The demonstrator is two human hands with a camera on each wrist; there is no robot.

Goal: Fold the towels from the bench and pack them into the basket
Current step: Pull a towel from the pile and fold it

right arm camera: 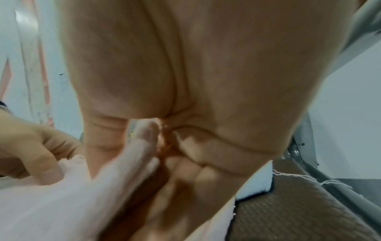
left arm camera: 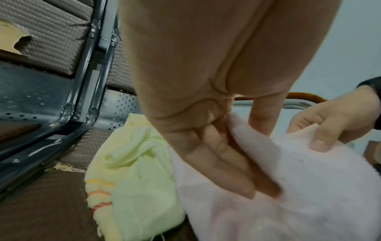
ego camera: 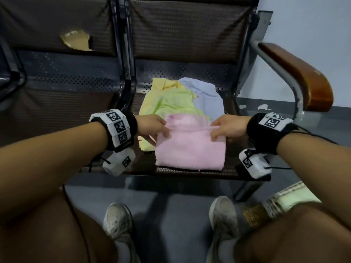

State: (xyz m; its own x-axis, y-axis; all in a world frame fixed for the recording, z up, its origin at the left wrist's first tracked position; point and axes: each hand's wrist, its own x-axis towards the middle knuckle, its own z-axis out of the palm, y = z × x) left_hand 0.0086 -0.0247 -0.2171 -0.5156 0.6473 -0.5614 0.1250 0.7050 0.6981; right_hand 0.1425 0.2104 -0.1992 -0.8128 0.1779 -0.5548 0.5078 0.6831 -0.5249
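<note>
Your left hand and right hand each pinch a far corner of the pink towel, thumb over curled fingers. It lies half-folded at the bench front, overlapping the yellow towel. Uneven pull will likely skew the fold; dragging may snag the yellow towel. The basket stands at your right foot.

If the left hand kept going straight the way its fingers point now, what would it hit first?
The left hand points across the pink towel toward the right hand, which grips the same folded edge. It would probably meet that hand first, sliding over the towel; depth is hard to judge.
</note>
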